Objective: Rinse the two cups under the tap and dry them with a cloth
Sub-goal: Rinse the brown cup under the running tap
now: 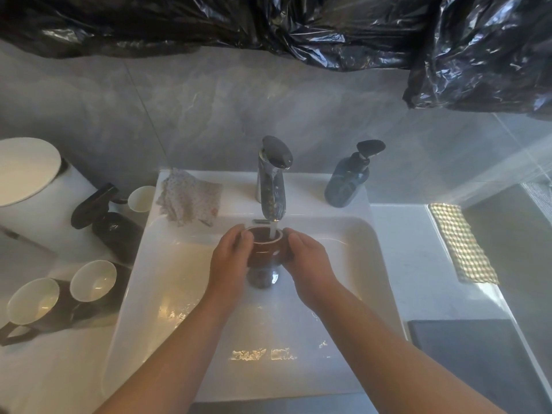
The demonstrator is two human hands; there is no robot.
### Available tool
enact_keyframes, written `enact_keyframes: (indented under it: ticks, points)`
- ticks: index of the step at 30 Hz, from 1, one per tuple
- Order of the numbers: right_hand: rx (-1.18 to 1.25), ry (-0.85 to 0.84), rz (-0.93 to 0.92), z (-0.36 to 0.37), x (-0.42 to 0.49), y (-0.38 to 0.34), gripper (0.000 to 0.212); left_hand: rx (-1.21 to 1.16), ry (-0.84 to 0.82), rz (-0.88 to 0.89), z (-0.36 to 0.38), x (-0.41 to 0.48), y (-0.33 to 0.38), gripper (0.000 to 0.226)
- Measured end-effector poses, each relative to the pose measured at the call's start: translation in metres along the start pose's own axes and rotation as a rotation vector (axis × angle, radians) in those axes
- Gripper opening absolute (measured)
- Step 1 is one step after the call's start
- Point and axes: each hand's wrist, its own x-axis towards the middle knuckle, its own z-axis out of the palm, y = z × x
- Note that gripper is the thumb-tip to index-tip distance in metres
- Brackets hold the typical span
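Note:
A dark cup (264,249) is held upright over the white sink (343,264), right under the chrome tap (272,186). Water streams from the spout into the cup's mouth. My left hand (231,256) grips the cup's left side and my right hand (307,258) grips its right side. Two dark cups with pale insides, one (92,280) and another (33,304), lie on the counter at the left. A crumpled patterned cloth (189,198) sits on the sink's back left ledge.
A blue soap dispenser (349,180) stands right of the tap. At the left are a black pump bottle (110,225), a small pale cup (141,198) and a white round lid (25,170). Black plastic sheeting (328,28) hangs above. A woven mat (461,242) lies at the right.

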Motion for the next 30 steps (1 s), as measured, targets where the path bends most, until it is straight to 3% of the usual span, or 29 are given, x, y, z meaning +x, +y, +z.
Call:
enact_keyframes:
  ticks: [1, 3, 7, 12, 19, 22, 26, 30]
  points:
    - [0.025, 0.006, 0.032, -0.002, 0.002, -0.003, 0.030, 0.062, -0.073, 0.022, -0.001, -0.003, 0.003, 0.031]
    - [0.061, 0.016, 0.100, -0.003, 0.004, -0.007, 0.026, 0.165, -0.109, 0.041, 0.000, -0.005, 0.000, 0.051]
    - [0.095, -0.008, 0.141, 0.002, 0.001, -0.011, 0.026, 0.234, 0.033, 0.059, 0.006, -0.002, 0.000, 0.051]
    - [-0.014, -0.004, 0.009, 0.006, -0.006, -0.011, 0.036, -0.018, 0.049, -0.044, 0.006, 0.009, -0.006, 0.015]
    - [-0.055, -0.024, -0.066, 0.005, -0.017, -0.014, 0.052, -0.331, 0.141, -0.362, 0.008, 0.018, 0.006, 0.038]
    - [-0.058, -0.032, -0.022, 0.003, -0.018, -0.017, 0.047, -0.240, 0.068, -0.383, 0.006, 0.016, 0.010, 0.044]
    - [-0.089, -0.065, 0.107, -0.001, -0.019, -0.029, 0.052, 0.017, -0.024, -0.219, -0.006, 0.019, -0.008, 0.060]
    - [-0.155, -0.092, 0.123, -0.005, -0.015, -0.030, 0.052, 0.084, -0.039, -0.203, -0.008, 0.019, -0.005, 0.050]
